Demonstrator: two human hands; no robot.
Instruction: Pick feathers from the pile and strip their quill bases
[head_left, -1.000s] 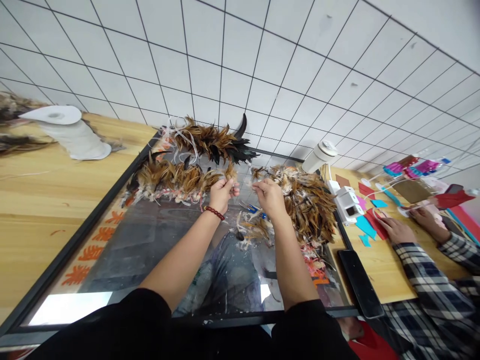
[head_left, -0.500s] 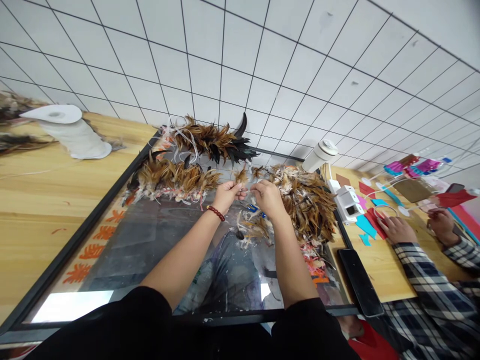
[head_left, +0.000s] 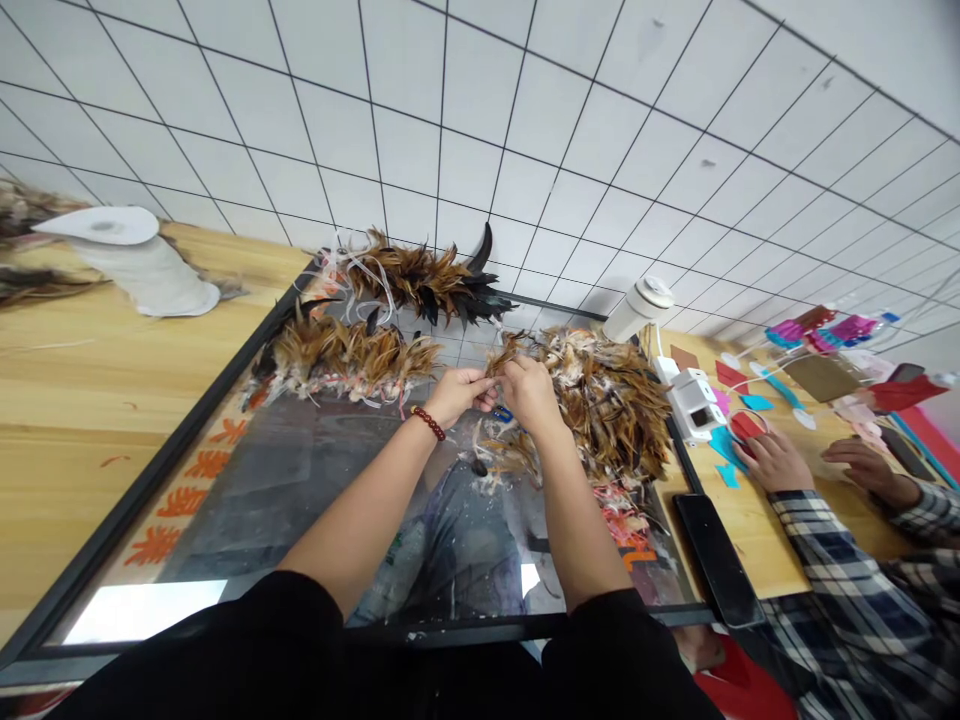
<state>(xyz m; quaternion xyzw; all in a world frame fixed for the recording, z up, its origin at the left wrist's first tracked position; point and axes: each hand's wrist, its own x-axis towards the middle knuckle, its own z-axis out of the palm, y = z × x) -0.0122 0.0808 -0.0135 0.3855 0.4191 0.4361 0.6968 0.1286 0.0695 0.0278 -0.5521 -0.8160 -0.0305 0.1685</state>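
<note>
Small golden-brown feather tuft (head_left: pixel 498 357) at frame centre, pinched in closed fingertips of bare left hand (head_left: pixel 460 396), bare right hand (head_left: pixel 529 392) close against it, its finger gap and hold hidden.

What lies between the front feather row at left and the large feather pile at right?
In the head view: the left hand and right hand, close together, a brown feather tuft beyond them and a partly hidden blue item below.
</note>
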